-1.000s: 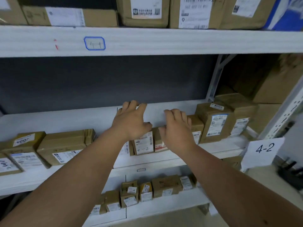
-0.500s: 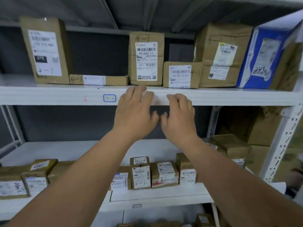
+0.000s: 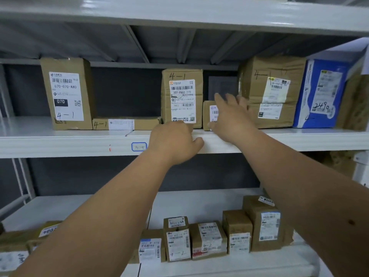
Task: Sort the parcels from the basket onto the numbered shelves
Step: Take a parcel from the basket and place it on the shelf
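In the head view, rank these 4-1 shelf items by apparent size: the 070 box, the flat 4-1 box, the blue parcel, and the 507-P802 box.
1. 070 box and blue parcel: look alike, and the blue one is partly cut off.
2. 507-P802 box.
3. Flat 4-1 box, only its thin front edge showing.

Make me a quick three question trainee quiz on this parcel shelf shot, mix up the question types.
1. True or false: the right hand reaches over the small parcel beside the tall parcel marked 4-1.
2. Which colour is the box marked 2490? A brown, B blue, C white.
3. Fill in: the left hand rests on the shelf ____.

Key: 1 true; 2 B; 3 edge.
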